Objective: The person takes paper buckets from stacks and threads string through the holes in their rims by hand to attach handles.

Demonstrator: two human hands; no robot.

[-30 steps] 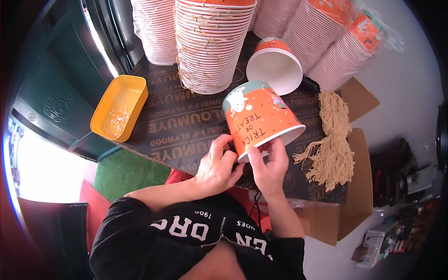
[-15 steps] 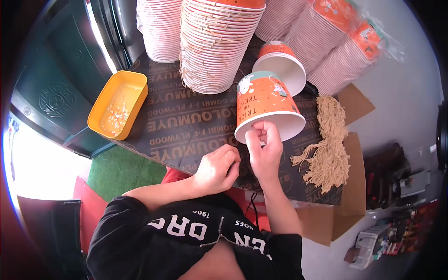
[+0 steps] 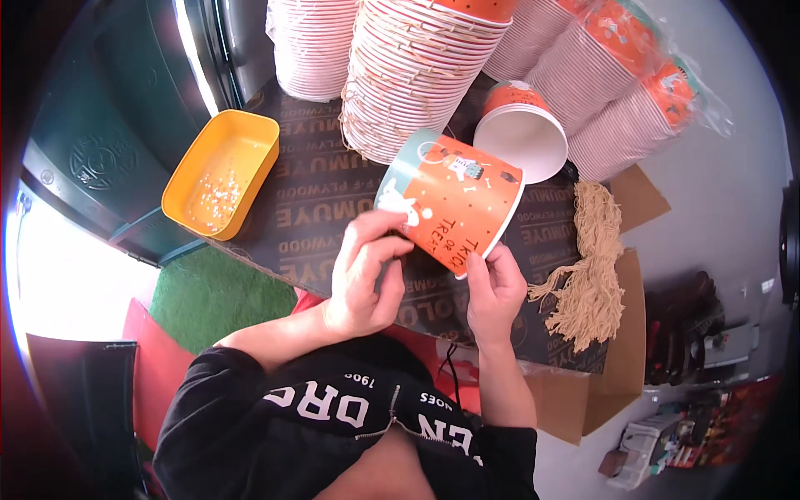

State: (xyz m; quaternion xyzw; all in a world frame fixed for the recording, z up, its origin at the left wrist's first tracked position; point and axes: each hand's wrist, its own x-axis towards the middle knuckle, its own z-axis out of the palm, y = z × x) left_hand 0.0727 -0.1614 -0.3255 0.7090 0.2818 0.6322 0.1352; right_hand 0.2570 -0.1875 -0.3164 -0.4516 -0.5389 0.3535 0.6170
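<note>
The person's left hand [image 3: 362, 275] is gripping the near side of an orange paper bucket [image 3: 450, 200], fingers curled over its teal-banded wall, while the right hand [image 3: 493, 292] is pinching the bucket's rim from below. Both hands are clamped on the bucket, which is being held tilted on its side just above the dark printed tabletop [image 3: 317, 208], its bottom pointing up and away to the left. To the right, a bundle of tan string [image 3: 593, 275] is lying on the tabletop beside a brown cardboard box [image 3: 621, 367]. To the left, a yellow plastic tray [image 3: 221, 173] is sitting near the tabletop's edge. Just beyond the held bucket, another bucket [image 3: 523, 137] is lying with its white inside facing the camera. Farther back, tall stacks of nested buckets [image 3: 408, 75] are leaning across the tabletop.
</note>
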